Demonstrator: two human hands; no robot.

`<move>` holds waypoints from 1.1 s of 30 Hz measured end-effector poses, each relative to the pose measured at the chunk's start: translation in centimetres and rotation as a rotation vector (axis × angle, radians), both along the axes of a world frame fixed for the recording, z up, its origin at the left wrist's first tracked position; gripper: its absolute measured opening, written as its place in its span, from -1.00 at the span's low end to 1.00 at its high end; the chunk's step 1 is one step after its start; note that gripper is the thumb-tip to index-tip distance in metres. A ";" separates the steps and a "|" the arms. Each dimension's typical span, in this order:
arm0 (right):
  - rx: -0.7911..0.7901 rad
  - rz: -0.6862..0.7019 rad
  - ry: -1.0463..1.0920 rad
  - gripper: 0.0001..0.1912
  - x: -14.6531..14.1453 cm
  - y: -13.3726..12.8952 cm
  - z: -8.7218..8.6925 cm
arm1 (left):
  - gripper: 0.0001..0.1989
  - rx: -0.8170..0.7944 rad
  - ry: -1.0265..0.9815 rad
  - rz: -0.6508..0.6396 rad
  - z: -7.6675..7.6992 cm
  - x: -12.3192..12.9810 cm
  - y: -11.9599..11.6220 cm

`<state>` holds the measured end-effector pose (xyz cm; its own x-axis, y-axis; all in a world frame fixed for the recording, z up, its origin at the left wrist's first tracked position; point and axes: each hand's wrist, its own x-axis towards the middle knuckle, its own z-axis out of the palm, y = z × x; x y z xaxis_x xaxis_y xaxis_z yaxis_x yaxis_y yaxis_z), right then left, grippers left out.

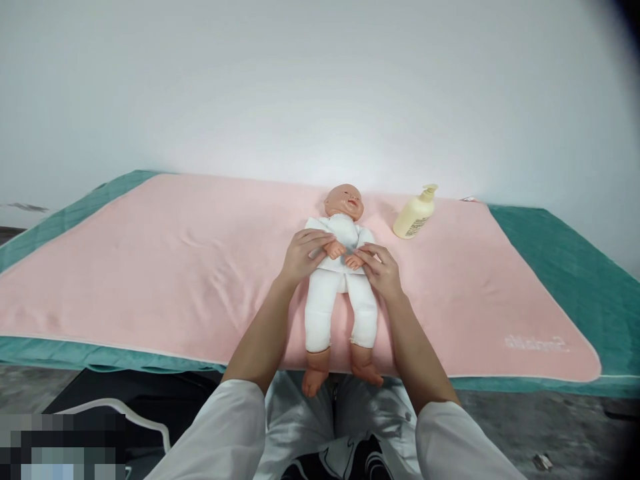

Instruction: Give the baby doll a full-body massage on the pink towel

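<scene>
A baby doll (341, 232) in white clothes lies on its back, head toward the wall, on a pink mat (150, 267). Its feet hang over the front edge near my legs. My left hand (304, 253) is closed lightly around the doll's arm on the left, fingers over the wrist and thumb below. With thumb and fingers, my right hand (381, 268) pinches the doll's other arm by the wrist. Both small doll hands show between mine, close together above its belly. My palms face inward and are partly hidden.
A pale yellow pump bottle (414, 217) stands on the mat, right of the doll's head. Green cloth (575, 260) shows beneath the mat at both sides. Behind rises a white wall (320, 87). A curved white bar (115, 403) sits low at the left.
</scene>
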<state>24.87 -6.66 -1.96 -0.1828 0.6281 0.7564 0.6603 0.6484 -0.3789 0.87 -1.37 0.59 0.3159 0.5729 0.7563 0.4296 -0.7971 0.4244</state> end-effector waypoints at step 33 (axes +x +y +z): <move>-0.130 -0.426 1.048 -0.30 2.3 1.5 -1.4 | -0.62 -0.465 -0.989 0.286 -1.4 -2.6 2.5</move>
